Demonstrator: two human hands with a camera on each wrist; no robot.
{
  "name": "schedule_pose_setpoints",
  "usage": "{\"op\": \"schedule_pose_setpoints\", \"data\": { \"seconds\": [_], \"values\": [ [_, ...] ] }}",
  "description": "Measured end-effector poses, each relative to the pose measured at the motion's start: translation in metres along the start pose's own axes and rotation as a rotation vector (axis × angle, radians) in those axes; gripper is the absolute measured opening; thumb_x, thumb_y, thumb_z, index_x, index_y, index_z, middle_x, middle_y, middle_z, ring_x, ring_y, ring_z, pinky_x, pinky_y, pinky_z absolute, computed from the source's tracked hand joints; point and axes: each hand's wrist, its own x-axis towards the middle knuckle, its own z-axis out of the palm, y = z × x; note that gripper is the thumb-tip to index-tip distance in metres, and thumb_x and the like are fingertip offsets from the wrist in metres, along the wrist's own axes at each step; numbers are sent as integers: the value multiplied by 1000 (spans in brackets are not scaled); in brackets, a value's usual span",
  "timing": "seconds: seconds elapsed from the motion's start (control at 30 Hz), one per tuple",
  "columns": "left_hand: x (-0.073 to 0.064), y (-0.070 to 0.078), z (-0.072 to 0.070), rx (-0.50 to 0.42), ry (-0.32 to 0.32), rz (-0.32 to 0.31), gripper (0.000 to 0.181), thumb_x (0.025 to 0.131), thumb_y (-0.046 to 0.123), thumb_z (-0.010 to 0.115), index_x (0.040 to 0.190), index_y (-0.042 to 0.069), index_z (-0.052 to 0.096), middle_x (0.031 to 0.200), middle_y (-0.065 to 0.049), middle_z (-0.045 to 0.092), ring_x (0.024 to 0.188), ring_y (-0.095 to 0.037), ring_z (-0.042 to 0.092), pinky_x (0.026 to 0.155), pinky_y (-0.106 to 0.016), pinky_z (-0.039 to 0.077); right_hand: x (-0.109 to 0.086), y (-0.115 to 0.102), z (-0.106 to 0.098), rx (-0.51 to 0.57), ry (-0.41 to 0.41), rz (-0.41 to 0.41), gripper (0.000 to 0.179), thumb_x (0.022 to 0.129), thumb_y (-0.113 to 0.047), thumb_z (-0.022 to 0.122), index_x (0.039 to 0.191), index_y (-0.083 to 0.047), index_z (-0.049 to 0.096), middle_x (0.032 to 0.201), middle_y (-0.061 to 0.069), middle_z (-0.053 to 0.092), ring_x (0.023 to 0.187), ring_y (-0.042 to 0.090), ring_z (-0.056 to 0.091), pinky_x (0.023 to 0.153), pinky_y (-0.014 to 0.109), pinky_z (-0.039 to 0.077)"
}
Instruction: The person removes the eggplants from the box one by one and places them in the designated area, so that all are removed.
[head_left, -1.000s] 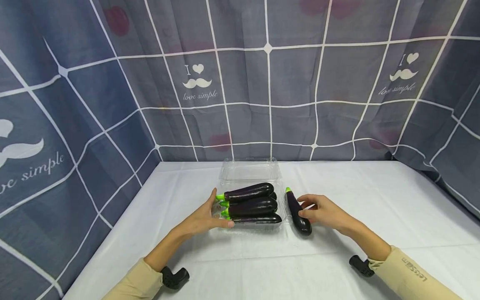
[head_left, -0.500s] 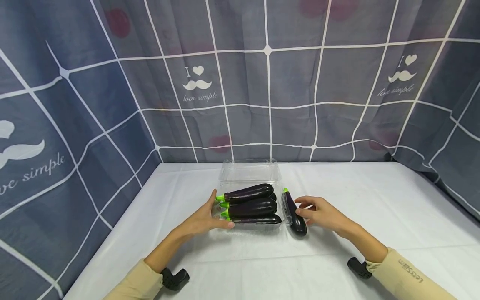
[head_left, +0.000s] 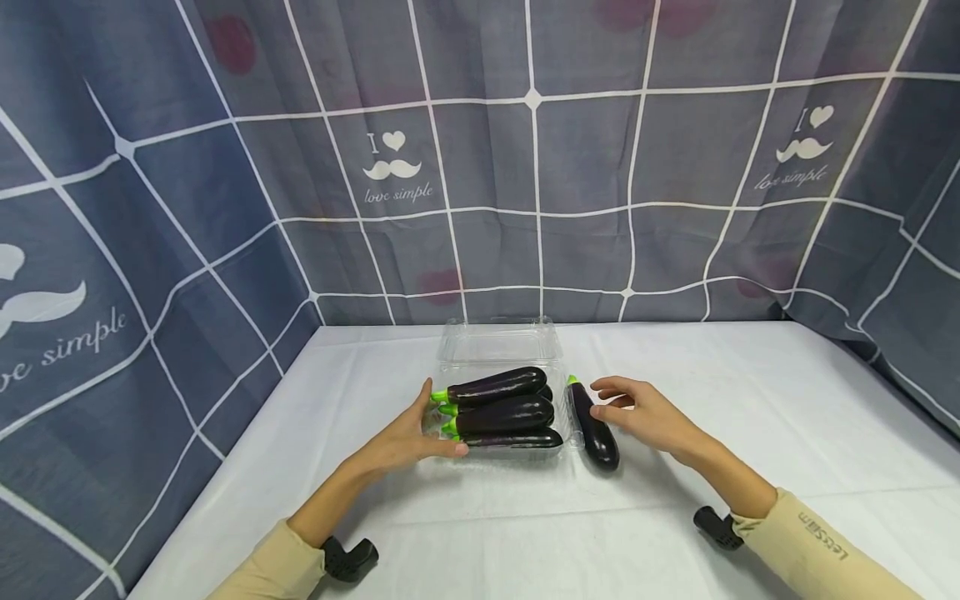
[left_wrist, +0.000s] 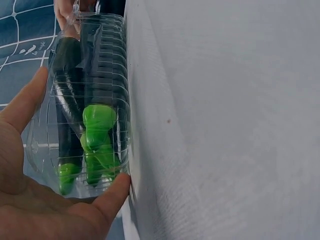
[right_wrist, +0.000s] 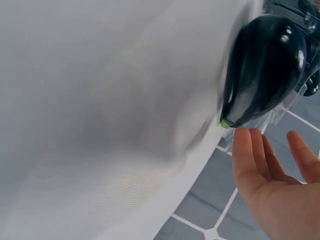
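Observation:
A clear plastic clamshell container [head_left: 498,350] lies with its lid laid back, and several eggplants [head_left: 510,414] are piled in it, green stems to the left. My left hand [head_left: 405,435] spans the container's left end with fingers and thumb spread; in the left wrist view the thumb touches a lower corner beside the stems [left_wrist: 99,120]. A single eggplant [head_left: 595,433] rests on the table against the container's right side. Beside it is my right hand [head_left: 645,414], fingers loosely bent. In the right wrist view, a gap shows between those fingers and the eggplant [right_wrist: 265,70].
White cloth covers the table [head_left: 510,542]. A grey-blue checked curtain [head_left: 480,167] hangs behind and along the sides. Black wrist mounts [head_left: 350,558] stick out below the sleeves.
My right hand shifted the loose eggplant left against the container, then let it go and rose slightly. The eggplant's lower end rolled back a little to the right. The left hand stayed put.

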Motion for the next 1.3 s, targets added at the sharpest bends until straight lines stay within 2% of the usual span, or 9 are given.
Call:
{"op": "schedule_pose_setpoints", "data": {
  "seconds": [0.27, 0.43, 0.63, 0.83, 1.03, 1.3],
  "values": [
    [1, 0, 1, 30, 15, -7, 129, 77, 34, 86, 157, 12, -13, 160, -22, 15, 143, -35, 26, 110, -58, 27, 5, -11, -3, -9, 62, -31, 44, 93, -23, 68, 130, 0, 60, 128, 15, 62, 114, 31, 59, 91, 42, 47],
    [1, 0, 1, 14, 12, -8, 130, 77, 32, 86, 157, 11, -14, 159, -23, 20, 143, -35, 27, 109, -57, 29, 10, -25, -6, 10, 51, -71, 44, 92, -21, 69, 130, -1, 59, 130, 15, 60, 119, 35, 56, 94, 44, 47],
    [0, 0, 1, 5, 14, -6, 130, 77, 31, 87, 157, 11, -14, 159, -23, 20, 143, -35, 28, 109, -55, 30, 21, -49, -8, 21, 20, -144, 43, 92, -18, 69, 131, 1, 59, 133, 15, 57, 119, 31, 55, 99, 43, 45],
    [-1, -1, 0, 2, 7, -3, 130, 77, 31, 86, 157, 11, -14, 158, -24, 21, 143, -35, 29, 109, -55, 31, 37, -70, 3, 4, -12, -219, 44, 91, -16, 69, 131, 0, 60, 133, 14, 58, 122, 33, 53, 103, 49, 40],
    [-1, -1, -1, 19, 22, -7, 130, 77, 32, 87, 157, 9, -13, 158, -23, 23, 143, -35, 28, 110, -56, 27, 52, -93, 18, -45, -65, -259, 46, 89, -20, 71, 132, -5, 60, 132, 11, 59, 124, 31, 51, 106, 47, 37],
    [2, 0, 0, 52, 35, -15, 131, 75, 35, 87, 157, 9, -11, 160, -21, 19, 145, -34, 22, 112, -57, 23, 73, -107, 40, -150, -142, -317, 47, 90, -22, 69, 132, -3, 61, 132, 8, 61, 127, 34, 48, 105, 51, 36]
  ]
}}
